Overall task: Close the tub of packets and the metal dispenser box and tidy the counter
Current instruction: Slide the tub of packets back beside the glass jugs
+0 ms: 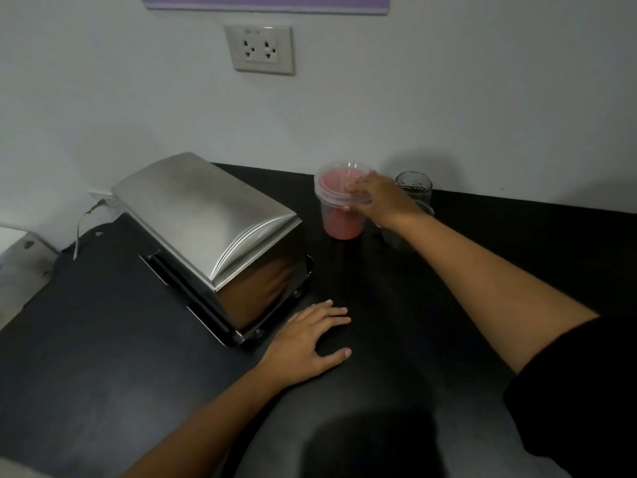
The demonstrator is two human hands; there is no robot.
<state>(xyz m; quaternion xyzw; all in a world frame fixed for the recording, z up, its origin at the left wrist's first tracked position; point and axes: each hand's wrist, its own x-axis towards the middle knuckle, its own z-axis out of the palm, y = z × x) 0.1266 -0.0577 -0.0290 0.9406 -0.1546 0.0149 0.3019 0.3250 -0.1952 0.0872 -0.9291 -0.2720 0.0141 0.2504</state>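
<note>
tub of packets [343, 215] standing far on the worktop [431, 305], right of the metal dispenser box [206, 229]. right hand [375, 198] reaching farthest, fingers gripping its clear lid [336, 182]. left hand [310, 334] resting flat, fingers spread, empty, beside the box.

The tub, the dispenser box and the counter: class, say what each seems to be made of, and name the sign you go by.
Tub: clear plastic, it seems; pink contents show through its wall and lid.
Dispenser box: metal with a brushed, satin finish, probably stainless steel; it gives soft reflections.
Counter: dark, smooth and matt; the material is open, perhaps laminate or stone.
</note>
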